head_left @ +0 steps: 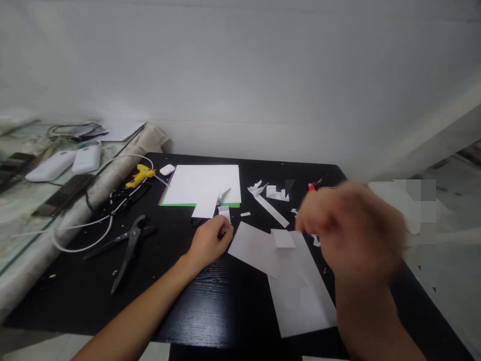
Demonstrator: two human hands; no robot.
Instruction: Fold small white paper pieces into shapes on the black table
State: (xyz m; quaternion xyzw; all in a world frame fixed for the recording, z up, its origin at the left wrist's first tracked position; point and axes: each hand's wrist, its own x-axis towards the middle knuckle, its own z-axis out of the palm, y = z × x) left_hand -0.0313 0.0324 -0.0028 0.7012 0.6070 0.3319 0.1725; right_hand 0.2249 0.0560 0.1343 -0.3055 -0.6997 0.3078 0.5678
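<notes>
My left hand point(210, 239) rests low over the black table, its fingers curled and closed on a small folded piece of white paper point(224, 211). Just beyond it, the blades of a pair of scissors point(224, 197) lie over a stack of white sheets point(205, 181). Motion smears my right hand point(351, 230), raised above the right side of the table; its fingers look curled, but whatever they may hold is hidden. Between my hands lie white paper sheets point(300, 286), with a small folded paper point(283, 238) on top.
Pliers point(133, 243), a yellow glue gun point(140, 175), a white cable point(108, 235) and a white mouse-like object point(167, 169) occupy the left side. Paper scraps point(277, 192) and a paper strip point(272, 210) lie at the back right. A wall point(240, 75) stands behind the table point(180, 311).
</notes>
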